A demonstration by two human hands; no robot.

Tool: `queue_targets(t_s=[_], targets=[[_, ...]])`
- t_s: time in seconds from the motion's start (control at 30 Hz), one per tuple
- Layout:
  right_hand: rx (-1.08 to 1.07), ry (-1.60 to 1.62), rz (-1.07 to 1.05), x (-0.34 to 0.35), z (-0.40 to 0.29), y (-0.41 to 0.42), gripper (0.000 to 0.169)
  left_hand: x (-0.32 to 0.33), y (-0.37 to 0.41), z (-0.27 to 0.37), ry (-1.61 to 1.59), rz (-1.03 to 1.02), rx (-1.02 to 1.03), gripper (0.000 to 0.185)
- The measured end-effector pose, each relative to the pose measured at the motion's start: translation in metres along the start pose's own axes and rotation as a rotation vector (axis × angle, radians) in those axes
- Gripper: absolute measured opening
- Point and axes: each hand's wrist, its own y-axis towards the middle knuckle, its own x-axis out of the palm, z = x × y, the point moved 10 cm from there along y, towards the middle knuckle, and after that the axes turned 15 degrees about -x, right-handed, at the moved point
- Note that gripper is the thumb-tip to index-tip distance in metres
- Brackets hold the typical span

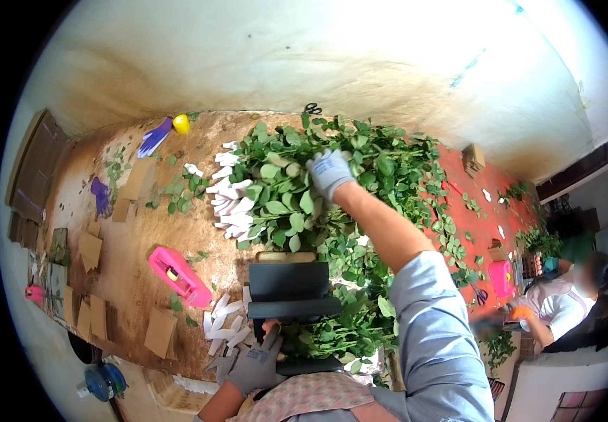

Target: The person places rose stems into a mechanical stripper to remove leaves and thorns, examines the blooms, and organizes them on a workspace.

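Note:
My right hand (330,171), in a grey glove, reaches across a broad pile of leafy cut stems (293,200), its fingers among the leaves. White wrappings (230,205) cover the left ends of these stems. My left hand (255,366), also grey-gloved, is low in the view beside a black stand (289,282). Its fingertips are at a small pinkish flower head (270,325); whether they grip it is hidden. More leafy stems (330,337) lie right of that hand, below the stand's bar. Loose white strips (227,322) are scattered just above and left of it.
A pink tape dispenser (181,277) and folded cardboard pieces (160,332) lie left on the brown table (135,248). Purple gloves (155,138), a yellow roll (181,124) and black-handled scissors (313,108) are near the wall. At right, another person (557,303) works by a red surface (462,205).

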Motion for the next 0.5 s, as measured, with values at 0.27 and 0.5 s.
queue_targets(t_s=[0.27,0.5], targets=[[0.189,-0.222,0.479,-0.127,0.094,-0.092,0.038,-0.003,0.003,0.004,-0.026,0.138,0.125,0.093],[-0.020,-0.327,0.715,-0.249,0.006,-0.199,0.056,0.011,-0.003,-0.015,-0.025,0.119,0.013,0.090]])
